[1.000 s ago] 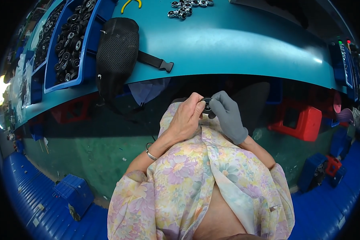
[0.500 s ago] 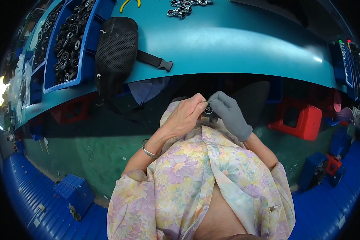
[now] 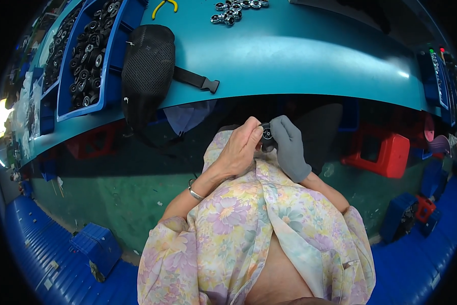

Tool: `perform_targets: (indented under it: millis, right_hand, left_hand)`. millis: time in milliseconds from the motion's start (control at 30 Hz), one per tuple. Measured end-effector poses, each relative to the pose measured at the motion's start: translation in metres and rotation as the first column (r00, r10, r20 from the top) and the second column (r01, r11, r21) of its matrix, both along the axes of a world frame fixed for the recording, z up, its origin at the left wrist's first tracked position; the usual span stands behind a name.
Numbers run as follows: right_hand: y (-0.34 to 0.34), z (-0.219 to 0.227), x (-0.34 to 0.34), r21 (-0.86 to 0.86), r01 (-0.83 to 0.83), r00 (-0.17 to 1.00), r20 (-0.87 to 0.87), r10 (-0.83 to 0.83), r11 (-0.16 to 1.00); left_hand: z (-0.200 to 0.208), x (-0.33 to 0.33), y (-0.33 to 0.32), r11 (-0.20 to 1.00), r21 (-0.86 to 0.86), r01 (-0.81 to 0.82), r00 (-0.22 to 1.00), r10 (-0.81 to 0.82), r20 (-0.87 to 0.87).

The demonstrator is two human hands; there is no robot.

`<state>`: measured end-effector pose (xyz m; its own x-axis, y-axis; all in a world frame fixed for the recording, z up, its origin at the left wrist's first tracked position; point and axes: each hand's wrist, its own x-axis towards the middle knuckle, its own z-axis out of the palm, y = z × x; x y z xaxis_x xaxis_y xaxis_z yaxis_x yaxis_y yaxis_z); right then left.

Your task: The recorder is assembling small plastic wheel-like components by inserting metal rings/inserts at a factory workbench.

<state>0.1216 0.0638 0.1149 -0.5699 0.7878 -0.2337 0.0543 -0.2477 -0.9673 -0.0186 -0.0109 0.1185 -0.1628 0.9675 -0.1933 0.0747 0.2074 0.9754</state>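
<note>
A small black wheel (image 3: pixel 267 133) with a spoked face is held between my hands, above my lap and just off the near edge of the table. My left hand (image 3: pixel 240 146), bare with a silver bangle at the wrist, is closed, its thumb and forefinger pinched at the wheel's left side. My right hand (image 3: pixel 290 149), in a grey glove, is closed round the wheel's right side. The fingers hide part of the wheel, and I cannot make out whether the left fingertips hold another small piece.
On the teal table (image 3: pixel 309 66) stand a blue bin (image 3: pixel 104 84) of black wheels, a black mesh waist bag (image 3: pixel 148 66), yellow-handled pliers (image 3: pixel 175 5) and several shiny chrome parts (image 3: pixel 231 15). A red stool (image 3: pixel 386 152) stands right; a blue crate (image 3: pixel 99 246) sits lower left.
My hands have drawn slightly lower and turned, so more of the wheel's face shows. The thin thing seen between my fingertips earlier no longer shows.
</note>
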Motion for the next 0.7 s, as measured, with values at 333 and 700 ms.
perform_targets:
  millis: [333,700]
  right_hand:
    - [0.018,0.015,0.003,-0.156,-0.292,0.956,-0.021,0.293,0.944]
    - [0.012,0.004,-0.004,-0.435,-0.179,0.981,-0.142,0.129,0.882]
  left_hand:
    - [0.001,-0.019,0.009,0.976,-0.004,0.217,0.975,-0.216,0.047]
    - [-0.006,-0.019,0.002,0.99,-0.078,0.116,0.959,-0.092,0.27]
